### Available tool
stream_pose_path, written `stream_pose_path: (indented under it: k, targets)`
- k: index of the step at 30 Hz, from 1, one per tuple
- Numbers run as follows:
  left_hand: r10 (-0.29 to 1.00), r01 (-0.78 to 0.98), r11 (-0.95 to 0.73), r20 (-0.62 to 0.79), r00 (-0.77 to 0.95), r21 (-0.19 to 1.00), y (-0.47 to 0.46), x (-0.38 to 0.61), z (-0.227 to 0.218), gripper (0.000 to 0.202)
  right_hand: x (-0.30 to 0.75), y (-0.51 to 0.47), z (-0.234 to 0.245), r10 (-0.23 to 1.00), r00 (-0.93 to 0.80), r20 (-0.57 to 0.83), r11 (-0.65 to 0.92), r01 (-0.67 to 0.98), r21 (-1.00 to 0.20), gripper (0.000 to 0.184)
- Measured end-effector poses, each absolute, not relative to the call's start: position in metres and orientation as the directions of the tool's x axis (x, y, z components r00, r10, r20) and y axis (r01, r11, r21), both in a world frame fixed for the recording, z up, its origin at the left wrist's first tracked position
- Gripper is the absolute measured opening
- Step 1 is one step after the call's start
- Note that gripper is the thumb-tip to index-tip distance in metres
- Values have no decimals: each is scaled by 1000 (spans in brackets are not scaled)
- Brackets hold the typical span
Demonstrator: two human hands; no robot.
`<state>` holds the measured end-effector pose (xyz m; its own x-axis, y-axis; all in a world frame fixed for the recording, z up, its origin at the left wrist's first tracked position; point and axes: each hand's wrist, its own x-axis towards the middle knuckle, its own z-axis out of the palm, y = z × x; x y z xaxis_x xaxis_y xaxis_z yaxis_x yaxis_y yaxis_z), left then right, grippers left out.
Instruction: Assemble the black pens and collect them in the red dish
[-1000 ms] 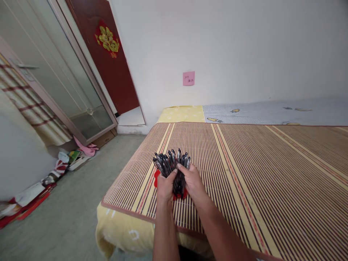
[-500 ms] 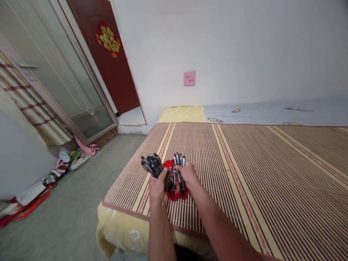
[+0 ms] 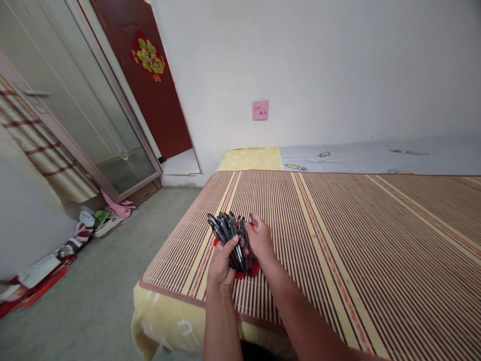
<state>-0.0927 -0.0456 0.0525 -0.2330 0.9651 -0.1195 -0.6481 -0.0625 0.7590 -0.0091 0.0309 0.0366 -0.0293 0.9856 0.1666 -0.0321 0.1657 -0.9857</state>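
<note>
My left hand (image 3: 222,260) is closed round a thick bundle of black pens (image 3: 224,228), its thumb lying across them. The pens fan out to the upper left with their tips pointing down. Against the bundle's right side, my right hand (image 3: 260,238) is closed on a few more black pens (image 3: 247,258), slightly blurred, its fingertips partly hidden. Beneath both hands, a red tray (image 3: 255,269) with a wavy rim lies on the striped mat; the hands and pens cover most of it.
A striped bamboo mat (image 3: 338,240) covers the bed, with a yellow blanket (image 3: 165,313) hanging over its near edge. Left of it is grey floor (image 3: 112,281), with books and cloths (image 3: 82,230) along the wall. A pink note (image 3: 260,110) sticks to the white wall.
My left hand has tilted its bundle rightward over the red tray. My right hand has brought its pens up against that bundle, and the two groups now meet.
</note>
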Motion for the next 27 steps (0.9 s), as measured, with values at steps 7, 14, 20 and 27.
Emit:
stream_pose_path:
  k: [7, 14, 20, 27]
  targets:
    - [996, -565, -28, -28, -89, 825, -47, -85, 49, 29, 9, 7, 71, 889, -454, -59, -201, -270, -942, 34]
    - [984, -576, -35, -74, -165, 817, -43, -80, 50, 41, 2, 14, 59, 963, -264, -52, -169, -443, -880, 33]
    - [977, -577, -61, -69, -201, 815, -40, -79, 51, 44, 3, 17, 56, 970, -238, -43, -168, -534, -829, 32]
    - [966, -555, -118, -35, -257, 823, -35, -81, 43, 41, 2, 18, 53, 963, -271, 5, -167, -608, -776, 36]
